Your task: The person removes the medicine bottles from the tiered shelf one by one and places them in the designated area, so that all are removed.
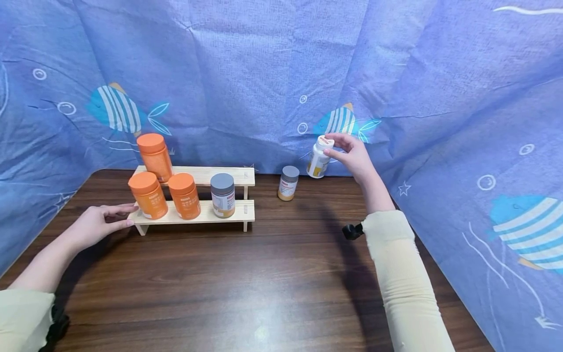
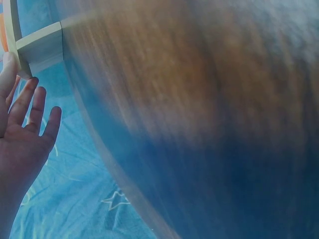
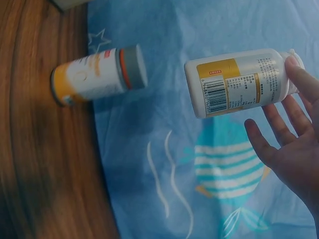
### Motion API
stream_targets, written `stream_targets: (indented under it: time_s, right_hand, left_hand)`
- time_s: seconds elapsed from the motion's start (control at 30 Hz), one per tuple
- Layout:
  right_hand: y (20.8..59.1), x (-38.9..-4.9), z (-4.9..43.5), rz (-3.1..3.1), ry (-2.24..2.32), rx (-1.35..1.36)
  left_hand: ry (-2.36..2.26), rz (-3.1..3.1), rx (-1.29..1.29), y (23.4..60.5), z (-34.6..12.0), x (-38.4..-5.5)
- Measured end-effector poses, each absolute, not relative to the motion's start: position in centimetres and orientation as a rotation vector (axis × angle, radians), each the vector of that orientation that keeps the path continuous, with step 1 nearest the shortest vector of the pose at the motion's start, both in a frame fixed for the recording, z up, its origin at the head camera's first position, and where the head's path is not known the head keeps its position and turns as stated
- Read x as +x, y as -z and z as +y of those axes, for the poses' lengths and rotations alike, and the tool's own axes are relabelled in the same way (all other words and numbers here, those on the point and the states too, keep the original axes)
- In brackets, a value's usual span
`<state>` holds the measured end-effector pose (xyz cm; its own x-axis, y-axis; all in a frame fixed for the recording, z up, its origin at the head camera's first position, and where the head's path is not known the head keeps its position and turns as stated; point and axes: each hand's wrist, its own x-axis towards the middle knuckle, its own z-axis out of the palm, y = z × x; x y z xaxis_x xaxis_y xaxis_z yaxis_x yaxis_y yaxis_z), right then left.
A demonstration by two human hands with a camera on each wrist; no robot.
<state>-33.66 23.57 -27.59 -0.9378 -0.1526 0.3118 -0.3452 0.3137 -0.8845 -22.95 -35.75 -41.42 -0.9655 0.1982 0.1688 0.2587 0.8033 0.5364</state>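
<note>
My right hand (image 1: pixel 352 152) pinches a white pill bottle (image 1: pixel 318 161) by its cap, between thumb and fingers. In the right wrist view the bottle (image 3: pixel 234 82) hangs clear of the table, its barcode label showing. At the left, my left hand (image 1: pixel 94 226) holds the left end of a two-tier wooden shelf (image 1: pixel 206 218) between thumb and fingers. The lower tier carries two orange jars (image 1: pixel 148 195) (image 1: pixel 184 196) and a grey-capped jar (image 1: pixel 223 195). Another orange jar (image 1: pixel 155 157) stands on the upper tier.
A smaller grey-capped bottle (image 1: pixel 288 184) stands on the dark wooden table (image 1: pixel 246 283), between the shelf and my right hand. Blue fish-print cloth (image 1: pixel 246 83) hangs behind the table and along both sides.
</note>
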Motion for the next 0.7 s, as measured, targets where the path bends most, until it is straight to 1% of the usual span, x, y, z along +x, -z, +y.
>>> stream_targets:
  time_s: [0.33,0.7]
  right_hand:
    - [29.8,-34.5,24.9,-2.457,-1.647,0.362]
    - [34.3,-35.9,25.3,-2.489,-1.53,0.295]
  left_hand:
    - [0.894,-2.877,-0.377,41.2,-35.6,-22.8]
    - [0.874,-2.88,-0.369,41.3,-35.5,-22.6]
